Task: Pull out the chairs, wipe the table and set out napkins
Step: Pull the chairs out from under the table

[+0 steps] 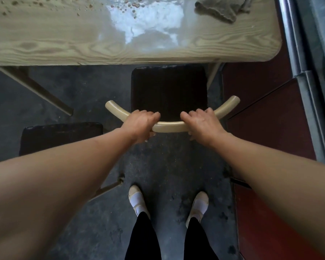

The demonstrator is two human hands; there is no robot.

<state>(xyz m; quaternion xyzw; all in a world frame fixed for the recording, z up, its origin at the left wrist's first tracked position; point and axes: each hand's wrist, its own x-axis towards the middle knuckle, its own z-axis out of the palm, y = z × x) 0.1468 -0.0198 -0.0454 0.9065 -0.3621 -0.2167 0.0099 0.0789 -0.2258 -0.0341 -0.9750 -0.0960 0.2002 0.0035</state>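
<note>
Beige curved chair back (169, 127) crosswise, ends toward table (45, 47), left hand (141, 124) and right hand (203, 123) gripping it.

A dark, mottled concrete floor (79, 94) runs under everything, meeting a red-brown tiled strip (270, 117) on the right beside a grey metal door frame (306, 85), while two cream strap shoes (138, 201) with white socks stand below black trouser legs (143, 239).

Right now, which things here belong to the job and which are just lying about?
Job: chair, gripped by left hand and right hand; second chair; table; cloth; crumbs.
Lying about: nothing loose; only the red floor.
</note>
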